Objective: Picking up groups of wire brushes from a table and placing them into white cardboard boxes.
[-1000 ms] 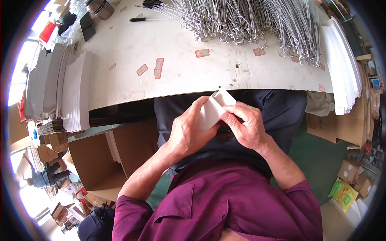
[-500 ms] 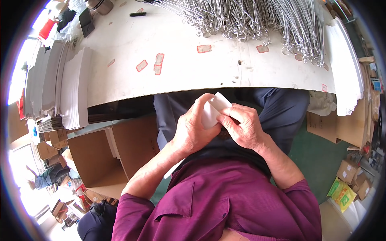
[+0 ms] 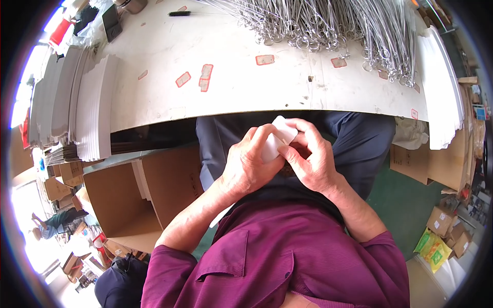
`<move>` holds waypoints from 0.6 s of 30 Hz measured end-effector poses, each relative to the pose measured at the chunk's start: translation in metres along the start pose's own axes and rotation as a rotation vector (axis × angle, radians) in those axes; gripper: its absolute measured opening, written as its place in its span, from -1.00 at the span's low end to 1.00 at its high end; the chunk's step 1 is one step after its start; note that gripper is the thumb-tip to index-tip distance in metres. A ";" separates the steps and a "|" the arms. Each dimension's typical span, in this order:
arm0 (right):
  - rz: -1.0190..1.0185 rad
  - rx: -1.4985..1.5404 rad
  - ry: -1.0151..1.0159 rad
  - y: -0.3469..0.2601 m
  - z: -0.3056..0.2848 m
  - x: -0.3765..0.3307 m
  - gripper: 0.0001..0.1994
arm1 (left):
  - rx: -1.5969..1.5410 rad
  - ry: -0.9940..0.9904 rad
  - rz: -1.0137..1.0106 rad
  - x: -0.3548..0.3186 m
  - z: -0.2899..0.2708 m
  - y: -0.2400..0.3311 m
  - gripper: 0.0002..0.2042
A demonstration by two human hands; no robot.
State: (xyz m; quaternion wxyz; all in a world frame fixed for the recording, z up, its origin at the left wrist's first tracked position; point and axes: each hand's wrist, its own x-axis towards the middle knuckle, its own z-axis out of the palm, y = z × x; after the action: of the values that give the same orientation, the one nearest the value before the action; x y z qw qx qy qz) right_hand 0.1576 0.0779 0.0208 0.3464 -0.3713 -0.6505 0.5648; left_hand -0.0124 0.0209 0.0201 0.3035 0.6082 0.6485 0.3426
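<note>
Above my lap, just off the table edge, both hands work on a white cardboard box with a flap at its end. My left hand wraps round the box, its fingers curled over the side. My right hand pinches the flap, thumb on the near side and fingers bent over the far side. A white strip shows beneath my left forearm; it may be the same box, but my arm and hand hide the stretch between.
Many thin wire brushes with looped ends lie heaped on the white table. Stacks of flat white card stand at left and right. An open brown carton sits left of my legs. A black-bristled brush lies far left.
My right fingers have lifted and spread over the far side of the flap, which has tilted slightly right. My left hand keeps its hold on the box. The view has shifted a little.
</note>
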 end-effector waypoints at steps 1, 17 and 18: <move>0.000 -0.001 0.000 0.002 -0.001 -0.001 -0.62 | 0.006 -0.002 -0.003 0.000 0.000 0.000 -0.51; -0.295 -0.288 0.026 0.004 -0.002 0.009 -0.76 | -0.068 0.036 -0.103 -0.004 0.007 -0.001 -0.33; -0.294 -0.289 0.025 0.004 -0.003 0.008 -0.76 | -0.055 0.048 -0.093 -0.004 0.009 -0.001 -0.30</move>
State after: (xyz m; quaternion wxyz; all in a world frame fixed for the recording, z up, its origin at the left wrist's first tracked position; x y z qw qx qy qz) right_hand 0.1567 0.0862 0.0174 0.3765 -0.3251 -0.7675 0.4044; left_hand -0.0058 0.0171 0.0139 0.3201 0.5606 0.6734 0.3603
